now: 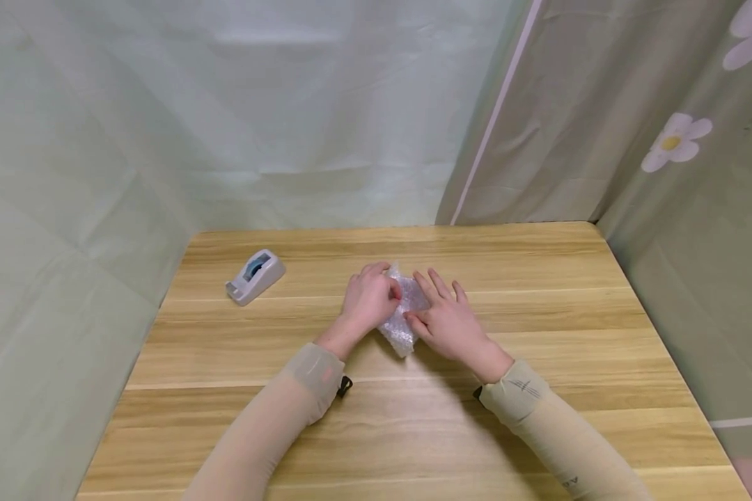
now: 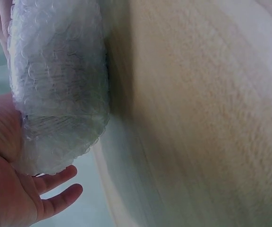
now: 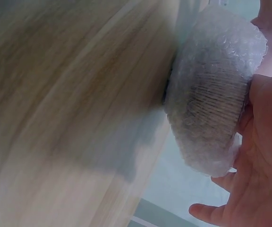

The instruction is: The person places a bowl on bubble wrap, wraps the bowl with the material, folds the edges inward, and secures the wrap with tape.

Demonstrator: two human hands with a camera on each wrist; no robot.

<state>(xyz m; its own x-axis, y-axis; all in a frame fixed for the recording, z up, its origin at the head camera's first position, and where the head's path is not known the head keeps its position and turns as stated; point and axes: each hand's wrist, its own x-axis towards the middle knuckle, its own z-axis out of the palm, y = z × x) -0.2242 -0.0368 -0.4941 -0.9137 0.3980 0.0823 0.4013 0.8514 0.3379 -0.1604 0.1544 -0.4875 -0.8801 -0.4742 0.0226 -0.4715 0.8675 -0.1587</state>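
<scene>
A small bundle of clear bubble wrap (image 1: pixel 402 334) stands mid-table between the two hands. Through the wrap, the wrist views show something with close dark ridges (image 3: pixel 216 97); its kind is hidden. The left hand (image 1: pixel 370 298) lies over the bundle's left side with curled fingers, thumb and forefinger pinching at its top. Two of its other fingers (image 2: pixel 60 201) reach past the bundle's far end. On the right side, the right hand (image 1: pixel 449 320) has its fingers spread and fairly straight. Its thumb presses on top of the wrap.
A white tape dispenser (image 1: pixel 256 277) with a blue-cored roll sits at the back left of the wooden table (image 1: pixel 539 306). Pale curtains (image 1: pixel 326 125) hang behind the table and along both sides.
</scene>
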